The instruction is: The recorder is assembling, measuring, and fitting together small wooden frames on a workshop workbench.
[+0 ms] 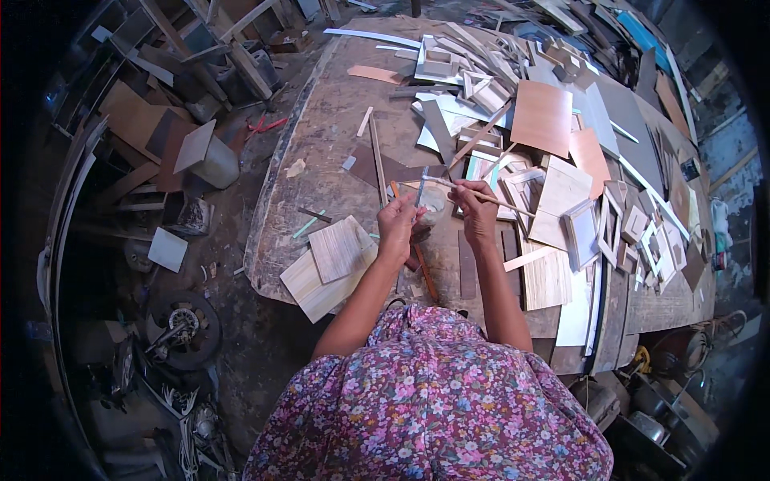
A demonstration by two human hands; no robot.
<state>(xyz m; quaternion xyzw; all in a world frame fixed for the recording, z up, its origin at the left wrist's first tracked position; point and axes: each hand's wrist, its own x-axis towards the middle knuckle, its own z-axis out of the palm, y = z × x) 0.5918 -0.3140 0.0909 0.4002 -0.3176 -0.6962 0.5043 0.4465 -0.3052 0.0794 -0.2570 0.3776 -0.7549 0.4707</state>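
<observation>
My left hand [397, 227] is closed on a thin grey strip [421, 186] that points up and away from me. In my right hand [478, 213] a slender wooden stick [505, 204] is pinched, slanting across the fingers. Its pale tip reaches left to the strip; whether they touch, I cannot tell. A small round container [433, 210] with something whitish in it stands between my hands, partly hidden by the left one. Two flat wooden boards [346, 250] lie left of my left forearm, one overlapping the other.
The worn wooden table [309, 152] carries a heap of offcuts, small frames [609, 228] and panels [542, 117] on its right side. A long narrow batten [377, 160] lies ahead of my left hand. Left on the floor are a bucket [218, 164] and a wheel [183, 327].
</observation>
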